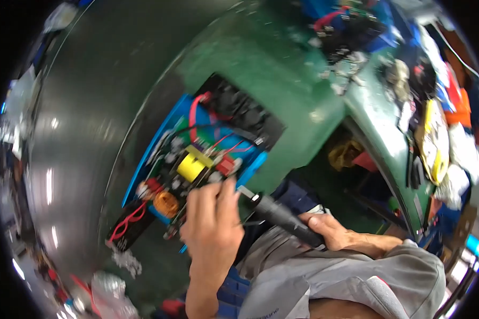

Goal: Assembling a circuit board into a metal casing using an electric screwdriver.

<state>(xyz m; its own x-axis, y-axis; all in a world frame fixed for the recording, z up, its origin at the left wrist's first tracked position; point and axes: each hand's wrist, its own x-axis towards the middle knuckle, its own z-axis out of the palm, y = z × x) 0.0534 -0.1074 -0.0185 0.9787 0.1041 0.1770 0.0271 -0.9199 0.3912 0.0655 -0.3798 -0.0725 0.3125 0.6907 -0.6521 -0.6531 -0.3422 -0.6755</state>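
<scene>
A blue open casing (144,159) lies on the green table, holding a circuit board crowded with parts. Among them are a yellow-wrapped transformer (190,167), a copper-coloured ring coil (166,204) and a red component (226,165). My left hand (210,226) is over the near edge of the board, its fingers bent and pressed together; whatever is between the fingertips is hidden. My right hand (327,229) is wrapped round a black electric screwdriver (287,219) in front of my body. The tool's tip points toward my left fingertips and the casing's near right corner.
A black panel with fans (237,109) leans at the casing's far side, joined by red wires (195,117). Another unit with dark parts (351,34) sits at the far right. Bags and loose items, among them a yellow package (432,141), line the right-hand table. A clear plastic bag (110,292) lies lower left.
</scene>
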